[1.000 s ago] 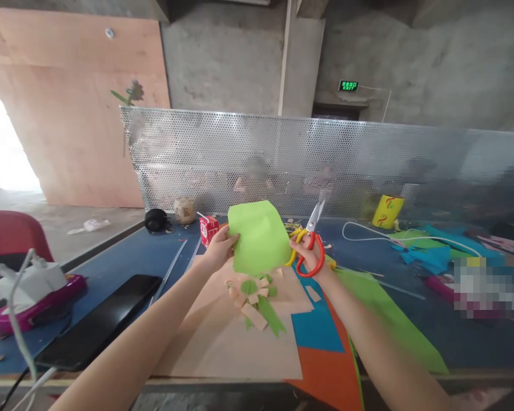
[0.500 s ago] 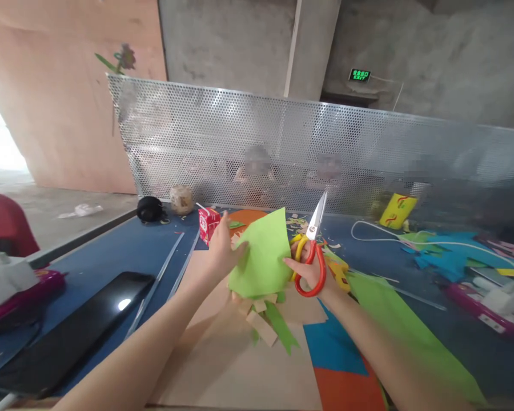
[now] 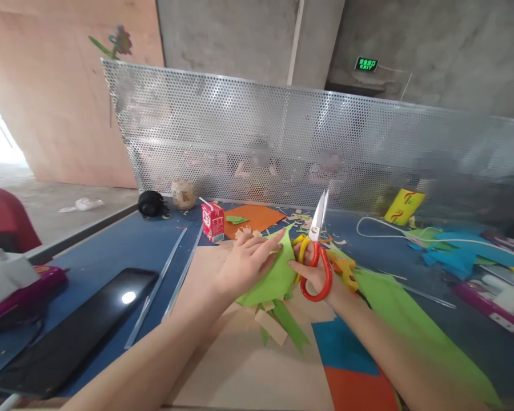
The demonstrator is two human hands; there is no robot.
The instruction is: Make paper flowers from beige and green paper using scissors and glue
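My left hand lies flat, fingers spread, on a light green sheet and presses it down toward the table. My right hand grips red and yellow scissors, blades shut and pointing up and away, and also touches the sheet's right edge. Under the sheet lie a beige and green paper flower with strips on a beige sheet. Blue and orange sheets lie beside it.
A red carton, an orange sheet, a black phone-like slab, a pink and white device, a yellow cup and teal scraps sit on the blue table. A perforated metal screen stands behind; people sit beyond it.
The green sheet has come down from upright in the air to nearly flat on the table. My left hand moved from its edge onto its top. The view tilted down.
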